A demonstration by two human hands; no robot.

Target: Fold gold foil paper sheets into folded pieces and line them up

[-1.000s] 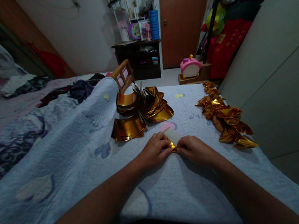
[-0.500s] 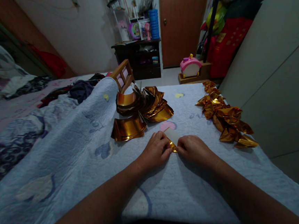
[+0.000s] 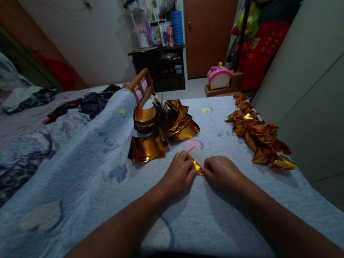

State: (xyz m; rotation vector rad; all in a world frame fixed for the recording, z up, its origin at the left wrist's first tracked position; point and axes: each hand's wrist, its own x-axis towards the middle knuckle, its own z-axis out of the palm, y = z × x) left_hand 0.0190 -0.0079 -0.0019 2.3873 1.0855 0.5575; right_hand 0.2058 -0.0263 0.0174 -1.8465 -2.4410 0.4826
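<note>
Between my two hands a sheet of gold foil paper [image 3: 197, 157] lies on the quilt, its pale back facing up and one gold corner folded over. My left hand [image 3: 181, 170] is closed on its left side, thumb and fingers pressing near the gold fold. At the lower right corner my right hand [image 3: 221, 170] pinches the paper, fingers curled. Beyond my left hand fans a stack of flat gold foil sheets [image 3: 149, 147]. To the right sits a row of folded gold foil pieces [image 3: 258, 131] along the bed's edge.
A pale blue quilt [image 3: 102, 231] covers the surface under my hands and rises at the left. Behind the sheets stands a wooden headboard [image 3: 140, 85]. A pink and white toy [image 3: 219, 76] and a dark cabinet [image 3: 157, 70] are farther back. A pale panel [image 3: 323, 103] borders the right.
Hardly anything differs. The gold fold between my hands catches the light slightly differently; both hands keep their places on the paper.
</note>
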